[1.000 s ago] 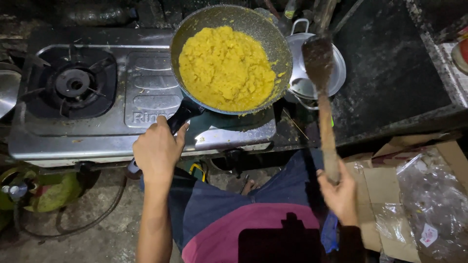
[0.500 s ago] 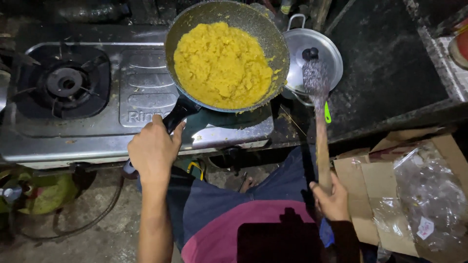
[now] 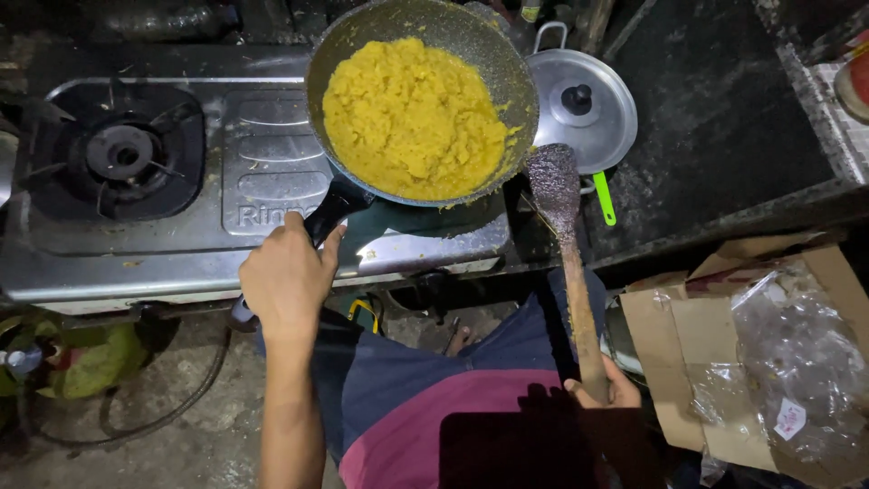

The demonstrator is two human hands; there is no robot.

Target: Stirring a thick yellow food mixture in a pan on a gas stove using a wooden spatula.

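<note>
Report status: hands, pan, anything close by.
Left hand gripping pan handle, pan of yellow mash over right burner. Right hand holds wooden spatula, clear of the pan. Lidded pot touching the pan's right.

a dim, simple home kitchen: a two-burner gas stove (image 3: 181, 181) on a dark counter (image 3: 724, 136), a pan (image 3: 507, 81) of yellow food, a pot lid (image 3: 584, 109) beside it.

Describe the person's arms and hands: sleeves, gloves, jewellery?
Both hands are bare: no gloves, and no rings or watch that I can make out. The left hand and forearm are uncovered up to the frame edge, no sleeve showing. The right hand is mostly in shadow, and its arm is hidden.
</note>
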